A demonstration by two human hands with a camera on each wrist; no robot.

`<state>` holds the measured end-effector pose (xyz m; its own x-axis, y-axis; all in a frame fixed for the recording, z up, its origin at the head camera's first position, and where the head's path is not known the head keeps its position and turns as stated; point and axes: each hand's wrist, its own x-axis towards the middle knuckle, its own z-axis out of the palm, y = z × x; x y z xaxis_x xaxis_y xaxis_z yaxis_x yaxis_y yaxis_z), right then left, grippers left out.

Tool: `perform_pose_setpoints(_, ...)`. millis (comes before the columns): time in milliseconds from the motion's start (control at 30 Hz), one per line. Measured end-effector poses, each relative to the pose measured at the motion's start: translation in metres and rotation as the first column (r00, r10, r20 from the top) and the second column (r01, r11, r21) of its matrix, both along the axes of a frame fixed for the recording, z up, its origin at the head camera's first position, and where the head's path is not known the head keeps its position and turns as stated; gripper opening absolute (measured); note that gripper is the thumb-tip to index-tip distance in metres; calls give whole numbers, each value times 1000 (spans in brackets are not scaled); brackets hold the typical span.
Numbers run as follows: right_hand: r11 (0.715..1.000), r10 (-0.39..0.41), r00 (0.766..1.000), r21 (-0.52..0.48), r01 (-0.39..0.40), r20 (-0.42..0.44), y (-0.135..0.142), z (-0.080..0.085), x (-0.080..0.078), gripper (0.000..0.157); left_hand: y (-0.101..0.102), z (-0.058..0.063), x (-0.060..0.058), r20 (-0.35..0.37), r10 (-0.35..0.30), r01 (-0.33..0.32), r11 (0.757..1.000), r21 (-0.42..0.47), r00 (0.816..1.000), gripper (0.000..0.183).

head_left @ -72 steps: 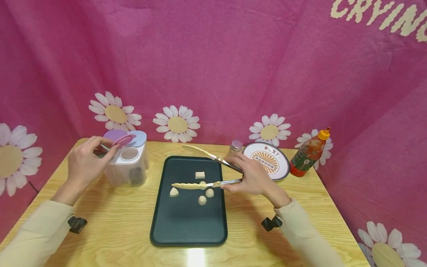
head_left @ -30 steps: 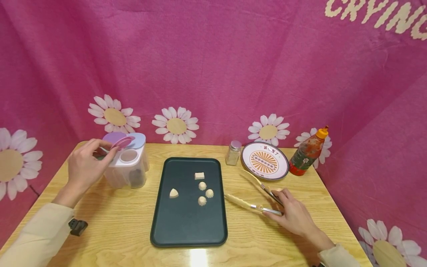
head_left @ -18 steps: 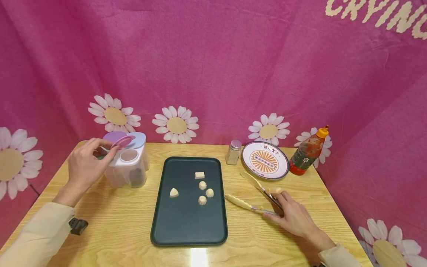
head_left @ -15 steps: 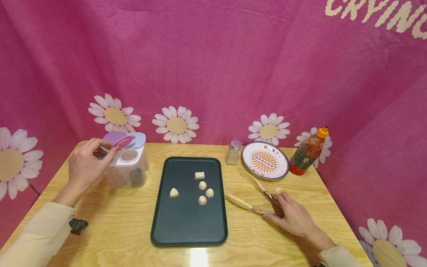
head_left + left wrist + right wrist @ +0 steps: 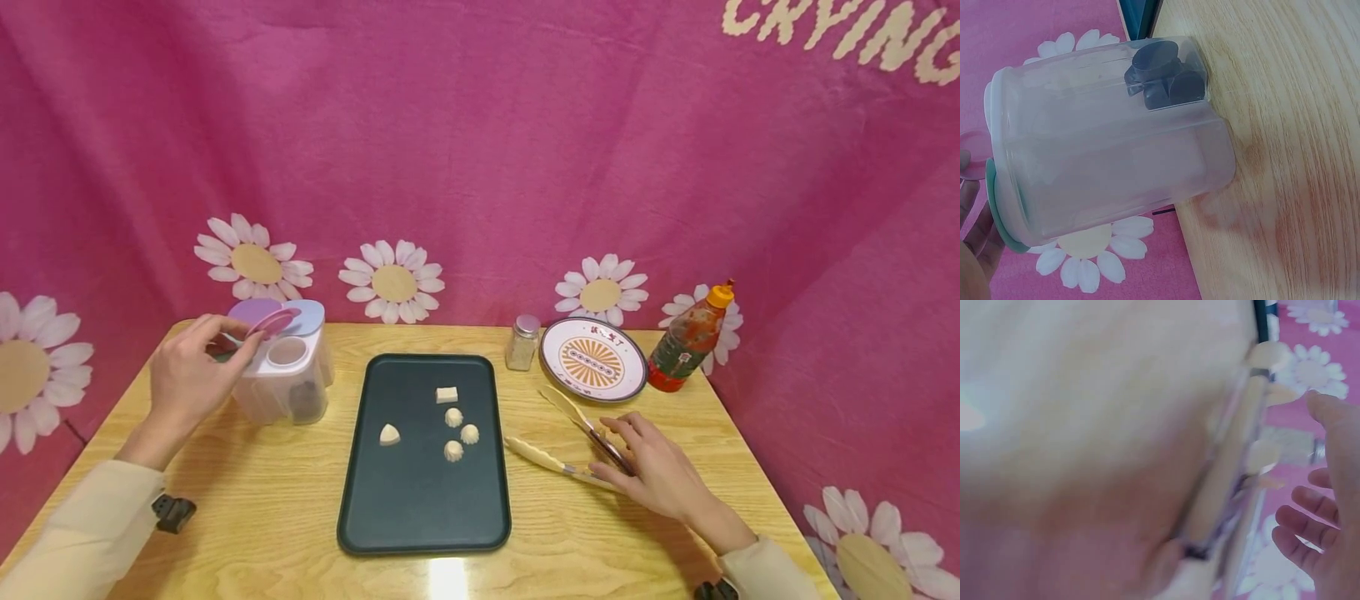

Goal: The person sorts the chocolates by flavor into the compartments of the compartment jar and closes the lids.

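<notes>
My left hand [image 5: 191, 371] pinches the raised pink lid [image 5: 273, 322] of a clear plastic storage container [image 5: 258, 400] at the table's left. Beside that lid, the container's top has an uncovered round opening [image 5: 288, 352]. Dark grey pieces [image 5: 1166, 78] show through the wall at its bottom. On the table right of the tray, a pair of tongs [image 5: 536, 452] lies with its cream tips spread. My right hand [image 5: 660, 471] hovers at the handle end, fingers parted; the right wrist view shows the palm [image 5: 1344, 500] apart from the tongs.
A dark green tray [image 5: 423, 508] in the middle bears several small cream-coloured pieces [image 5: 453, 451]. Behind the tongs stand a small lidded jar [image 5: 522, 346], a patterned oval plate [image 5: 551, 367] and a red sauce bottle [image 5: 686, 346]. A pink daisy-print cloth [image 5: 480, 167] hangs behind the table.
My right hand has carried the tongs from over the tray to the table on its right. Its fingers have now let go of them. The left hand has stayed at the lid.
</notes>
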<state>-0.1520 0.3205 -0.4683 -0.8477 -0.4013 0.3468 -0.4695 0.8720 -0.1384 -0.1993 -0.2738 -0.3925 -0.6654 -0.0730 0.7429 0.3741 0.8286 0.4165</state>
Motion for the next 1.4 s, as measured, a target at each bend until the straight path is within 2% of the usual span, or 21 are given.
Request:
perform_pose_setpoints(200, 995, 93, 996, -21, -93, -6, -33, 25, -11, 65, -1, 0, 1, -7, -5, 5, 1000, -7, 1000, 22)
perform_pose_setpoints(367, 984, 172, 985, -56, -172, 7, -70, 35, -24, 65, 0, 0, 1, -6, -1, 0, 1000, -16, 1000, 23)
perform_pose_setpoints(633, 933, 340, 940, -115, -341, -27, -136, 46, -47, 56, 0, 0, 0, -18, -8, 8, 1000, -21, 1000, 22)
perform_pose_setpoints(733, 903, 404, 912, -125, -410, -75, -163, 52, -57, 54, 0, -1, 0, -21, -10, 10, 1000, -23, 1000, 22)
perform_pose_setpoints(933, 821, 530, 821, -114, -559, -211, -213, 59, -81, 48, 0, -2, 1, -25, -16, 15, 999, -36, 1000, 22)
perform_pose_setpoints(1000, 799, 558, 798, -113, -591, -227, -228, 62, -88, 45, -1, -2, 1, -22, -18, 17, 999, -37, 1000, 22)
perform_pose_setpoints(1067, 783, 576, 785, -122, -610, -227, -244, 67, -92, 43, -1, -2, 2, -24, -21, 20, 999, -35, 999, 22)
perform_pose_setpoints(1200, 766, 593, 780, -157, -623, -201, -276, 78, -100, 45, -1, -3, 3, -33, -26, 25, 999, -23, 999, 21)
perform_pose_setpoints(1400, 787, 576, 807, -178, -591, -130, -315, 92, -107, 47, -2, -3, 3, -40, -28, 28, 999, -25, 999, 20)
